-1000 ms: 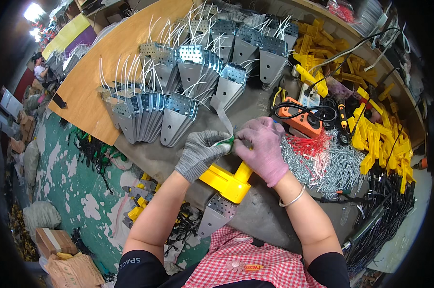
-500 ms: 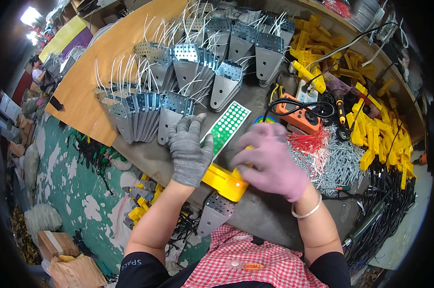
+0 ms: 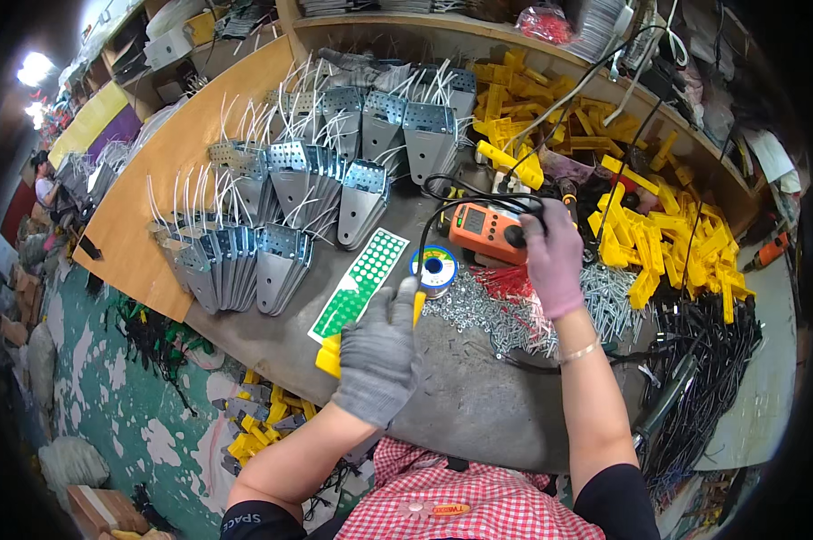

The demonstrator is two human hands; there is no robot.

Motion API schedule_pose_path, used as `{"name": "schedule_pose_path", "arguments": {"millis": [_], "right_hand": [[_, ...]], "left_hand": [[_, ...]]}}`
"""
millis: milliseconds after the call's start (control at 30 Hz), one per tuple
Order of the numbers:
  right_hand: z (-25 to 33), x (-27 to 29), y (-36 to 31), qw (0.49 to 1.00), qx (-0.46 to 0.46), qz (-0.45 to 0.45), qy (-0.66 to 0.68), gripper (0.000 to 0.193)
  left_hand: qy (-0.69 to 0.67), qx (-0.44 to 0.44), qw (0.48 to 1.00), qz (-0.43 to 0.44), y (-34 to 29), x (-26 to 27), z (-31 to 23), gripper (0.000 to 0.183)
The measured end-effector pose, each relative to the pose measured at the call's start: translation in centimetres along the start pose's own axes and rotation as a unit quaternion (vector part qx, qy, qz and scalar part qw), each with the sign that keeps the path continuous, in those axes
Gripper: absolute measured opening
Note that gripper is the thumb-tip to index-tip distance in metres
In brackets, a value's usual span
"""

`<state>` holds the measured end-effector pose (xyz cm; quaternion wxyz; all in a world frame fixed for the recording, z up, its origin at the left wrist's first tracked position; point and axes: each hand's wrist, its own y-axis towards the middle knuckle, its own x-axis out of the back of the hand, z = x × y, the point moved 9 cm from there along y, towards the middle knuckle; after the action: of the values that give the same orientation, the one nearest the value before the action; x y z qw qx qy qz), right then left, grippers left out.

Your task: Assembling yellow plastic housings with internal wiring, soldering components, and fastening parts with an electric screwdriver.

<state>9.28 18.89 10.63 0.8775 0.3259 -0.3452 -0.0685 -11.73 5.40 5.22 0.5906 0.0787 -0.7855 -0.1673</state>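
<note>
Holding one yellow piece (image 3: 329, 356) — left hand (image 3: 379, 362)

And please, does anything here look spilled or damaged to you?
Possibly spilled: small metal pieces lie scattered loose on the grey bench beside the blue-rimmed spool, with no visible container. They may simply be kept there. The green floor at left also looks worn, with pale patches.

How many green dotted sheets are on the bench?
1: the dotted sheet lies left of the blue-rimmed spool, its near end by the left hand; any beneath would be hidden.
</note>
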Motion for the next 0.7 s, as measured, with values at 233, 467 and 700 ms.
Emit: {"name": "schedule_pose_path", "arguments": {"millis": [233, 467, 700], "right_hand": [[8.4, 9.3, -5.4, 0.936, 0.017, 0.117, 0.333, 0.014], [14.5, 3.4, -11.0, 0.802, 0.050, 0.326, 0.497, 0.013], [19.8, 4.2, -13.4, 0.697, 0.126, 0.442, 0.550, 0.014]], "left_hand": [[-0.358, 0.143, 0.909, 0.156, -8.1, 8.6, 4.0, 0.055], [-0.376, 0.170, 0.862, 0.296, -18.6, 7.5, 11.1, 0.035], [-0.073, 0.371, 0.843, 0.381, -35.2, -3.9, 23.9, 0.041]]}}
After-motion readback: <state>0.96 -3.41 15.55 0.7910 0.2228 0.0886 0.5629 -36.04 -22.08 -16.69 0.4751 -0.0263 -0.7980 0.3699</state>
